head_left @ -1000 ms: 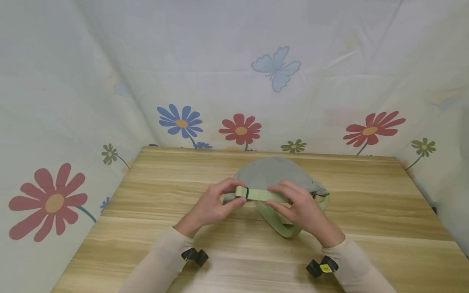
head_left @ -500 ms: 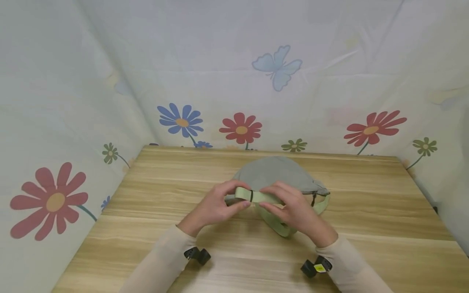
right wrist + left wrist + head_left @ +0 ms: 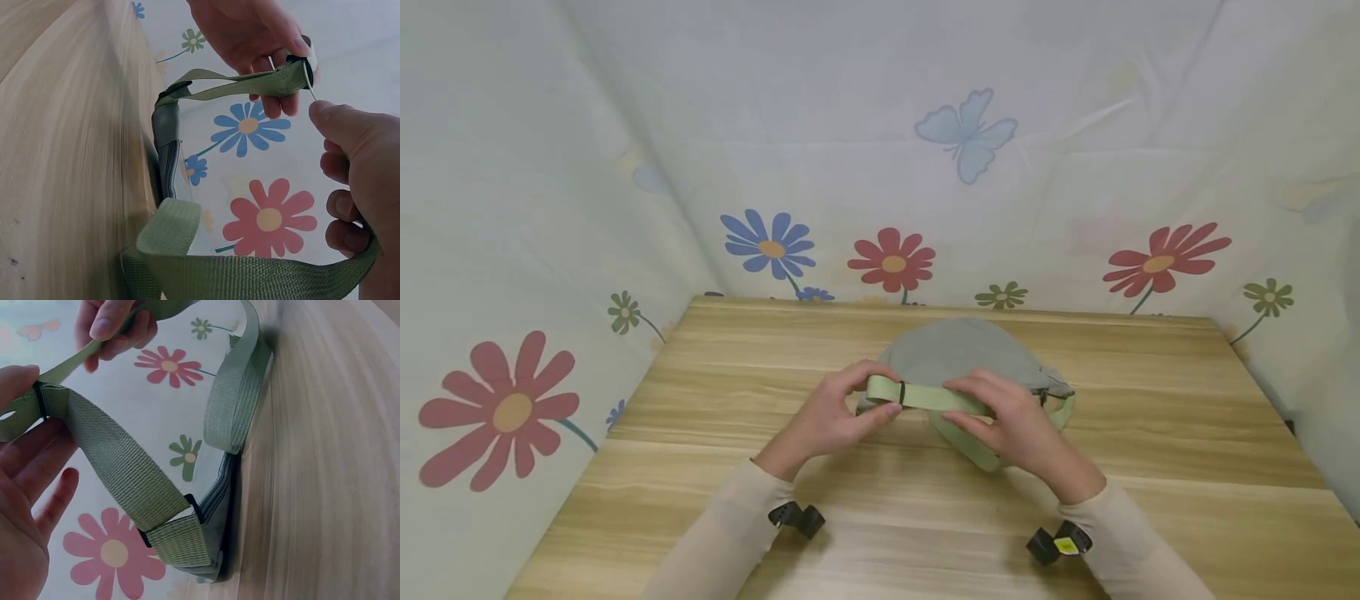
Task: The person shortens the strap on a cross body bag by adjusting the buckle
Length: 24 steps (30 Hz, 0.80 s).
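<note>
A grey-green waist bag lies on the wooden table with its light green webbing strap lifted in front of it. My left hand pinches the strap at a black slider buckle, where the webbing folds into a short loop. To the right of the buckle, my right hand grips the strap between thumb and fingers. The left wrist view shows a second black buckle lower down, near the bag's end. Slack strap hangs in a loop below my right hand.
The wood-grain table meets a pale curtain printed with flowers and a butterfly at the back and sides. A black camera is strapped to each wrist, over long sleeves. A zipper runs along the bag's edge.
My right hand first moved left toward the buckle, then back right. My left hand and the buckle shifted slightly left, and the folded loop beyond the buckle is longer. The hanging strap rose a little.
</note>
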Each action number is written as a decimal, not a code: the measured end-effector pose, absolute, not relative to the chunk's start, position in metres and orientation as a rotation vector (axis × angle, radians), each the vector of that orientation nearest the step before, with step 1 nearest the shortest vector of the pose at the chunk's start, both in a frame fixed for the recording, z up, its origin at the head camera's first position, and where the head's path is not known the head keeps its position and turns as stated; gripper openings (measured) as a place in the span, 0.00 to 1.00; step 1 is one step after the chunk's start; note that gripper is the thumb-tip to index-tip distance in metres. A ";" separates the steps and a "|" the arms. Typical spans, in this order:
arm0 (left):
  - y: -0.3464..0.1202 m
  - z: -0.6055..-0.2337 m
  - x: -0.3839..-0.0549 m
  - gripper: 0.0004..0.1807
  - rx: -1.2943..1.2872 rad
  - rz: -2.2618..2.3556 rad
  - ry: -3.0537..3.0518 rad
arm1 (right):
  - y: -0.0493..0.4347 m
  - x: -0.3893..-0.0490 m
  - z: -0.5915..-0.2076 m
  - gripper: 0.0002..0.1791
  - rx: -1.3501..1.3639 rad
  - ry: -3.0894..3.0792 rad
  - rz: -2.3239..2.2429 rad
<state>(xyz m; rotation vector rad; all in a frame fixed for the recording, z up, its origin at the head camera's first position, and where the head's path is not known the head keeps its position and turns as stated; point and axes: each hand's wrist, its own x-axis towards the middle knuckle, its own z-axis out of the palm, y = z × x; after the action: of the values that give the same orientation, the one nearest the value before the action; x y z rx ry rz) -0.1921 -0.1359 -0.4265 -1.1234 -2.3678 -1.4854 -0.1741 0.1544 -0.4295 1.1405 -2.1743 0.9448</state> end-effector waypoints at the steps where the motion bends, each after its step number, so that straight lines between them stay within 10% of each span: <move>1: -0.136 -0.426 -0.192 0.16 -1.126 -1.488 -2.364 | 0.155 -0.174 -0.430 0.20 1.140 -2.170 0.939; 24: -0.129 -0.431 -0.193 0.17 -1.151 -1.577 -2.355 | 0.141 -0.174 -0.432 0.20 1.174 -2.133 1.018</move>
<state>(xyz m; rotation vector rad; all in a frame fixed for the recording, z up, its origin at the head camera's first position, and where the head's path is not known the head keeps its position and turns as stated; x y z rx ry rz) -0.1934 -0.1291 -0.4308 -1.1509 -2.3546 -1.5768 -0.1739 0.1412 -0.4324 1.1739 -2.1325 1.0181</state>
